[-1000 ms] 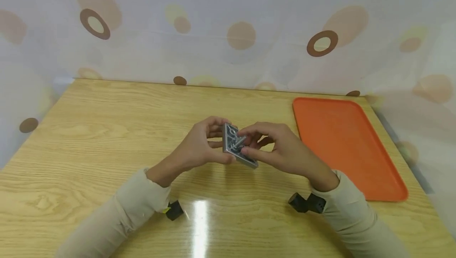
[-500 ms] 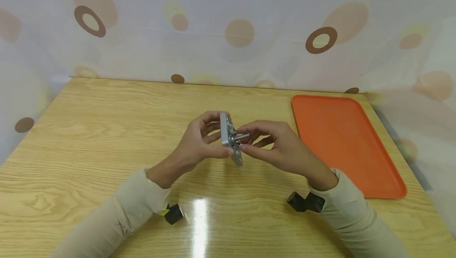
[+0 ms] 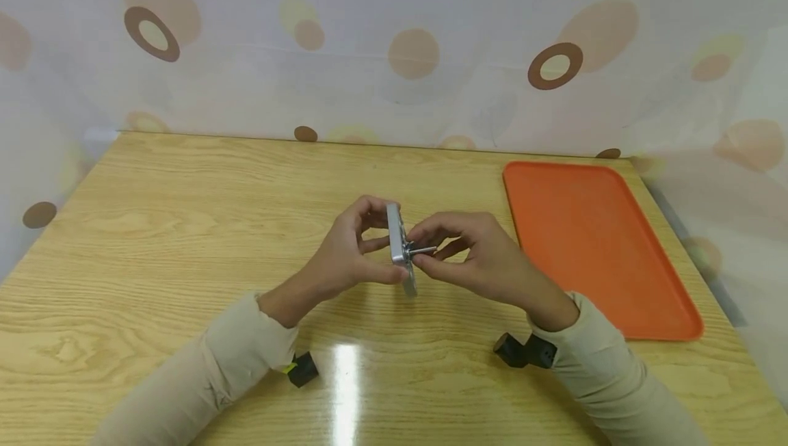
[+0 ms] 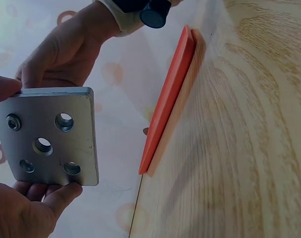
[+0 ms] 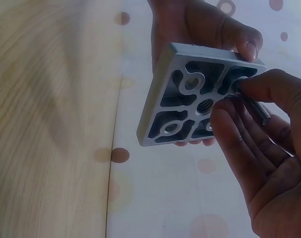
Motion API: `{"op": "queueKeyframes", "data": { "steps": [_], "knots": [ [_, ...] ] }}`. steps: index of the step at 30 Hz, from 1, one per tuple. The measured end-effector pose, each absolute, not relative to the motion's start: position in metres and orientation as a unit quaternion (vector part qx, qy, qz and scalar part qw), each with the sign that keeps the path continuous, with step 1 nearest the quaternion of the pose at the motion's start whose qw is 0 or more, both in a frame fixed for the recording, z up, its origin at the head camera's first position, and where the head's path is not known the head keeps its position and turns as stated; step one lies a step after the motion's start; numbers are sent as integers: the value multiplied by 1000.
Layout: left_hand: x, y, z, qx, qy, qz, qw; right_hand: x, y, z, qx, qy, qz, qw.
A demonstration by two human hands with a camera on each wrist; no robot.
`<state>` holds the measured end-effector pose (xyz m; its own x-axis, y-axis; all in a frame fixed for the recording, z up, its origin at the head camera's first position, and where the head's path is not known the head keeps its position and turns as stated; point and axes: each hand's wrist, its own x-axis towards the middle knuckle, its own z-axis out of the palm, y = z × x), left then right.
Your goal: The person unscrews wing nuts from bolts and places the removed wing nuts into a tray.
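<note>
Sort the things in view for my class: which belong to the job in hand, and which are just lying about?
Seemingly part of the job:
metal plate, held by the left grip
bolt in one corner hole, in the right grip

Apparently just lying about:
orange tray on the table, in neither grip

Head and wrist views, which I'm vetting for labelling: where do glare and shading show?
Head view: a white glare streak on the pale wood-grain table, low in the frame; left wrist view: a washed-out bright upper-left corner, and a darker band alongside the orange-red rectangular tray; right wrist view: the right hand largely in shade, darker than the silver square metal plate.
</note>
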<state>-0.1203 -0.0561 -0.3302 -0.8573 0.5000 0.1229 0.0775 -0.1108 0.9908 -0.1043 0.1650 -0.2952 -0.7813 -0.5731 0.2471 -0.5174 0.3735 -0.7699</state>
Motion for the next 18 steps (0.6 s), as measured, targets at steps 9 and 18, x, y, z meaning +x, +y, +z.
{"op": "queueKeyframes", "data": {
  "steps": [9,18],
  "knots": [
    [-120,-57,-332,221,672,689,160,-105,163,-299,-350,818,-456,29],
    [-119,-57,-328,224,684,678,151,-106,163,-301,-359,813,-458,22]
  ]
}}
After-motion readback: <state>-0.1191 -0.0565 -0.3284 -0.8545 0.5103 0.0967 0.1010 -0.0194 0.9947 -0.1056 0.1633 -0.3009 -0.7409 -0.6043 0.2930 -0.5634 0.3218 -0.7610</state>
